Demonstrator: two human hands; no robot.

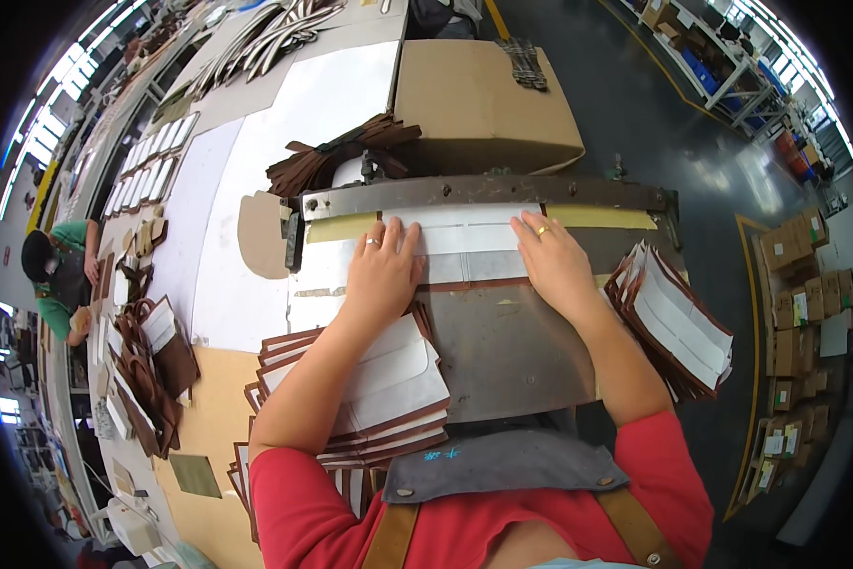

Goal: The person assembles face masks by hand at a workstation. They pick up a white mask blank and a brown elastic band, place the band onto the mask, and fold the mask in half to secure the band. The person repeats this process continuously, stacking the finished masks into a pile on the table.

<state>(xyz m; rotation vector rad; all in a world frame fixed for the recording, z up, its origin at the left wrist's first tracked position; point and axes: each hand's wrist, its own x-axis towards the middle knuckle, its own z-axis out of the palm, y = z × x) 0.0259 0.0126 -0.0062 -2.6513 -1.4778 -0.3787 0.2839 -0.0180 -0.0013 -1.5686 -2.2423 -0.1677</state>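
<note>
A white-lined panel with brown edges lies flat on a grey metal machine bed. Its far edge meets a long dark metal bar. My left hand rests on the panel's left part, fingers stretched toward the bar. On the right part, my right hand lies with its fingers extended the same way. Neither hand grasps anything. Yellowish tape strips run along the bar at both sides of the panel.
A stack of white-lined brown panels sits by my left forearm, another stack beside my right. Brown strips lie beyond the bar, near a large cardboard box. A co-worker stands at the far left worktable.
</note>
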